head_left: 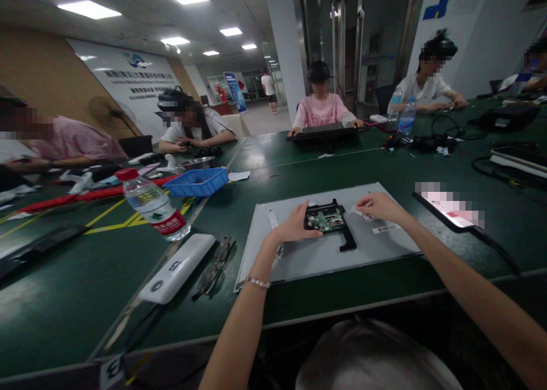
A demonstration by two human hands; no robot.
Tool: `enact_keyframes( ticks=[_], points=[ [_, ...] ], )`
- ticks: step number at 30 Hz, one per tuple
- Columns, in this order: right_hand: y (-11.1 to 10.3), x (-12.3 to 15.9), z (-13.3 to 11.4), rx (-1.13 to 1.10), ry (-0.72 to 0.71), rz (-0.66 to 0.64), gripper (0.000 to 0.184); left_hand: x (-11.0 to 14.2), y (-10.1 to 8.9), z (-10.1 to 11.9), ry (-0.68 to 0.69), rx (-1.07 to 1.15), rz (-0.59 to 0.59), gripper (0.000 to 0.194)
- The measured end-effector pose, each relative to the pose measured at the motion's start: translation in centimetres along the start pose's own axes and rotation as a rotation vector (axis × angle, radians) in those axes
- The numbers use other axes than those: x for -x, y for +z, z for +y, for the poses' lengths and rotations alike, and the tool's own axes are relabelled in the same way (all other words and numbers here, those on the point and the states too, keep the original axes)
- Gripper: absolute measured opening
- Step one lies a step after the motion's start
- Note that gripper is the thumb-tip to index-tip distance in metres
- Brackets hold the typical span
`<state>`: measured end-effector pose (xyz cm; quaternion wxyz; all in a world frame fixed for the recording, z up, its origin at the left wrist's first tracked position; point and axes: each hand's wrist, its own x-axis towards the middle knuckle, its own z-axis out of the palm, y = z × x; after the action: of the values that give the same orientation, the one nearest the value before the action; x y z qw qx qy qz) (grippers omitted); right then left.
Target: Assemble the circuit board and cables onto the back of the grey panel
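A flat grey metal panel [294, 265] lies on the green table in front of me. On it rests a black plastic bracket [348, 239] that frames a green circuit board [331, 220]. My left hand [294, 225] grips the left side of this bracket, thumb near the board's lower edge and fingers at its upper left. To the right of the board, my right hand [380, 206] is closed in a pinch over the panel. A small whitish piece [355, 209] shows at its fingertips; its kind is too small to make out. Printed labels [384, 229] lie beneath that hand.
Left of the panel are eyeglasses [215, 267], a white power bank [179, 269], a water bottle [156, 205] and a blue tray [199, 182]. A lit phone [448, 208] with a cable lies to the right. Several people sit around the table.
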<state>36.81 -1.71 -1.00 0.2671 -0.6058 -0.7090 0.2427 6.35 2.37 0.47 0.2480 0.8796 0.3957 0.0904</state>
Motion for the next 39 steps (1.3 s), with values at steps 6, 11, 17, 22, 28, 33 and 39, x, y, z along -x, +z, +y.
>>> enact_keyframes(
  ticks=[6, 11, 17, 22, 28, 33, 39],
  points=[
    [1.3, -0.1, -0.8, -0.181, -0.033, -0.053, 0.024, -0.1, 0.0, 0.3, 0.049, -0.096, 0.066, 0.111],
    [2.5, -0.7, -1.0, -0.193, -0.080, -0.015, 0.023, -0.1, -0.1, 1.5, 0.168, -0.129, 0.139, 0.093],
    [2.4, -0.9, -1.0, -0.242, -0.106, 0.053, 0.022, -0.3, 0.3, 2.5, 0.212, -0.137, 0.120, 0.077],
    [2.3, -0.8, -1.3, -0.257, -0.143, 0.003, 0.018, -0.5, 0.5, 2.4, 0.224, -0.147, 0.129, 0.074],
    [2.7, -0.7, -1.7, -0.281, -0.091, -0.109, 0.015, -0.6, 0.5, 3.0, 0.260, -0.148, 0.145, 0.071],
    [2.9, -0.8, -1.4, -0.347, -0.105, -0.138, 0.015, -0.7, 0.9, 4.1, 0.322, -0.135, 0.152, 0.062],
    [3.3, -1.1, -1.0, -0.377, -0.074, -0.091, 0.018, -0.8, 1.7, 5.2, 0.389, -0.144, 0.139, 0.049]
  ],
)
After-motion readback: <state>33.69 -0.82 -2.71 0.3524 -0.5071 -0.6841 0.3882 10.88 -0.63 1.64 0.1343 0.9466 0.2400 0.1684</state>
